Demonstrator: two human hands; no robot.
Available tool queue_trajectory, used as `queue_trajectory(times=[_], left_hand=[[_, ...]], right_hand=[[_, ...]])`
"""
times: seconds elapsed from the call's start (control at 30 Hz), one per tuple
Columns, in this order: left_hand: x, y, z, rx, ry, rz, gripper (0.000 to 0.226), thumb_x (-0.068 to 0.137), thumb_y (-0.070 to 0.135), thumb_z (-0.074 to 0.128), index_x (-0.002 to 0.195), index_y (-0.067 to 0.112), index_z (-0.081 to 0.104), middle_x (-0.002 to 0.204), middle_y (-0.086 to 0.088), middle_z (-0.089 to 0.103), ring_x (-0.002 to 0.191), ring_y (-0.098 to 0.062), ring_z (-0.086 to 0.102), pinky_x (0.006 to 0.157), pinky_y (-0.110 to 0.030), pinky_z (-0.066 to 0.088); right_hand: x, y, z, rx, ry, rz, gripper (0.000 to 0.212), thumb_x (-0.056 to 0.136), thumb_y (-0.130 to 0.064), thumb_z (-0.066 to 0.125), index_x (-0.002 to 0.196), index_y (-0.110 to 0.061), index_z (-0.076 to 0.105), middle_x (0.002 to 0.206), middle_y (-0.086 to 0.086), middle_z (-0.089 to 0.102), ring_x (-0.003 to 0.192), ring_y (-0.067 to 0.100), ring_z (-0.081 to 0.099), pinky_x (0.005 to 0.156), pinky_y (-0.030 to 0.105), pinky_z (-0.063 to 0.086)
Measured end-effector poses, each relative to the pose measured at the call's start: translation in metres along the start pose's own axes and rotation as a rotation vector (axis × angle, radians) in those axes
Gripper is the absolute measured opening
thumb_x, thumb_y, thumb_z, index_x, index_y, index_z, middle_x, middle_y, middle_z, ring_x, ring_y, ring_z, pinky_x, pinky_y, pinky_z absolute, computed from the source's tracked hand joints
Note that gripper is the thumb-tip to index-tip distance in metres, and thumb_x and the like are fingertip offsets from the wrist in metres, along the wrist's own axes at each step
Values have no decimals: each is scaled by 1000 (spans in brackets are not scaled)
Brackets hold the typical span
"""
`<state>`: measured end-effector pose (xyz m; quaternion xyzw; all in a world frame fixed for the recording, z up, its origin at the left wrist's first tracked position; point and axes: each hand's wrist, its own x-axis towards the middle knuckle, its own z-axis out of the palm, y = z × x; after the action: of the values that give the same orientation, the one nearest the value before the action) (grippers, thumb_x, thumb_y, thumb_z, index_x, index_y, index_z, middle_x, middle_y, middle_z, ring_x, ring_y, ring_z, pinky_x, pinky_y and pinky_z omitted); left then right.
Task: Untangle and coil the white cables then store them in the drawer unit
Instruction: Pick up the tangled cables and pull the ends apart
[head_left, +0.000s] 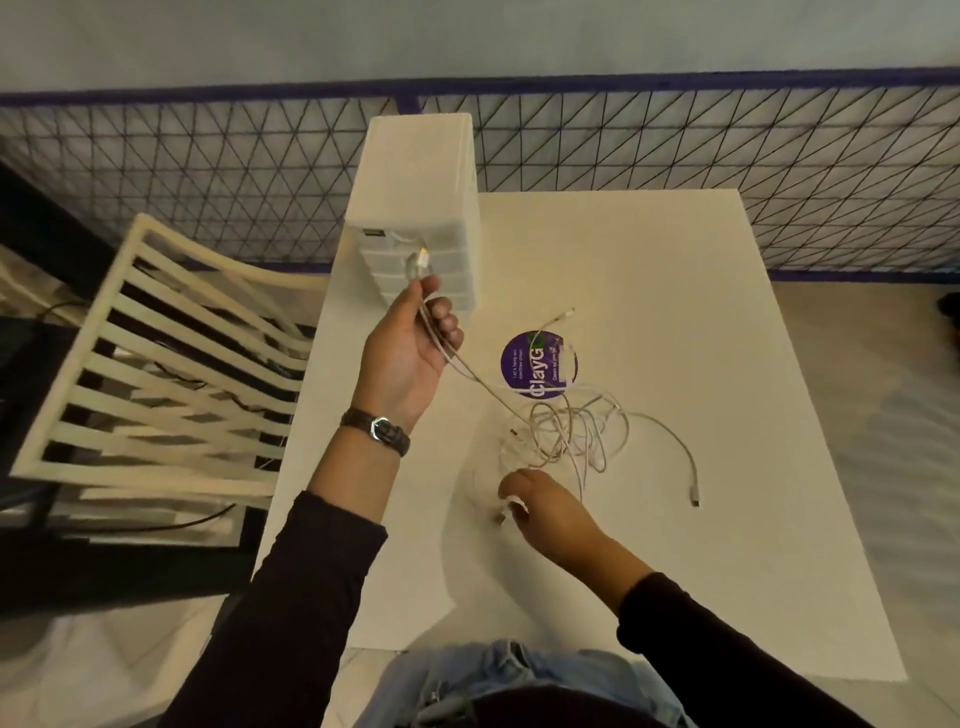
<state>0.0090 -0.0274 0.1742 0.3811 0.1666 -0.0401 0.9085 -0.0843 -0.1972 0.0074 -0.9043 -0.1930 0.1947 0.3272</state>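
A tangle of white cables (566, 431) lies on the white table (701, 322), with one loose end curving out to the right. My left hand (410, 353) is raised in front of the white drawer unit (415, 208). It grips two cable strands with their plug ends sticking up above the fingers. The strands run down from it to the tangle. My right hand (540, 506) is low over the table just in front of the tangle, pinching a white plug end.
A round purple sticker (524, 366) is on the table behind the tangle. A white slatted chair (156, 364) stands left of the table. A dark wire-mesh fence (727, 171) runs behind the table. My lap in jeans is at the near edge.
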Motion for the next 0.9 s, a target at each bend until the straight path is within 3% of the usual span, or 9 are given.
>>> queue_trajectory(times=[0.1, 0.2, 0.4, 0.6, 0.7, 0.8, 0.9], left_hand=[[-1, 3, -26, 29, 61, 25, 27, 100, 27, 36, 90, 17, 58, 63, 7, 59, 60, -7, 56, 64, -20, 48], [0, 8, -43, 21, 102, 38, 25, 99, 29, 38, 92, 19, 60, 68, 7, 61, 64, -7, 60, 68, -22, 49], [-1, 13, -50, 25, 110, 46, 24, 98, 29, 39, 94, 20, 61, 70, 7, 62, 65, -6, 61, 67, -21, 50], [0, 11, -50, -27, 132, 33, 24, 98, 30, 40, 91, 21, 60, 71, 5, 62, 65, -8, 62, 66, -23, 53], [7, 14, -35, -85, 94, -4, 23, 98, 30, 39, 89, 21, 58, 73, 4, 62, 66, -9, 61, 67, -25, 52], [14, 13, -6, -115, 0, -64, 22, 97, 25, 39, 89, 21, 59, 75, 2, 63, 67, -10, 62, 65, -24, 53], [20, 15, 32, -39, -143, -123, 21, 97, 17, 40, 94, 17, 61, 76, -1, 66, 67, -12, 65, 66, -26, 54]], right_hand=[[2, 24, 19, -9, -13, 54, 39, 82, 5, 46, 116, -10, 59, 123, 7, 56, 108, 28, 55, 91, 26, 41], [12, 39, 25, -68, -32, 97, 47, 83, 3, 48, 125, -15, 54, 132, 4, 52, 113, 27, 52, 95, 31, 42], [16, 42, 26, -247, -70, 60, 16, 86, -20, 61, 102, -20, 64, 117, 4, 53, 102, 29, 49, 82, 34, 40], [5, 12, 0, -87, -105, 42, 20, 91, -18, 51, 107, -12, 63, 107, 4, 64, 94, 20, 58, 80, 24, 44], [6, -25, -55, 169, 120, 79, 14, 89, -18, 56, 91, -15, 69, 79, -7, 64, 68, 3, 54, 67, 15, 42], [13, -50, -117, 552, 407, 156, 16, 88, -12, 60, 75, -19, 66, 61, -6, 63, 59, 7, 58, 64, 26, 50], [27, -64, -179, 795, 629, 115, 18, 93, -17, 54, 84, -5, 65, 81, 8, 71, 78, 17, 68, 79, 39, 56]])
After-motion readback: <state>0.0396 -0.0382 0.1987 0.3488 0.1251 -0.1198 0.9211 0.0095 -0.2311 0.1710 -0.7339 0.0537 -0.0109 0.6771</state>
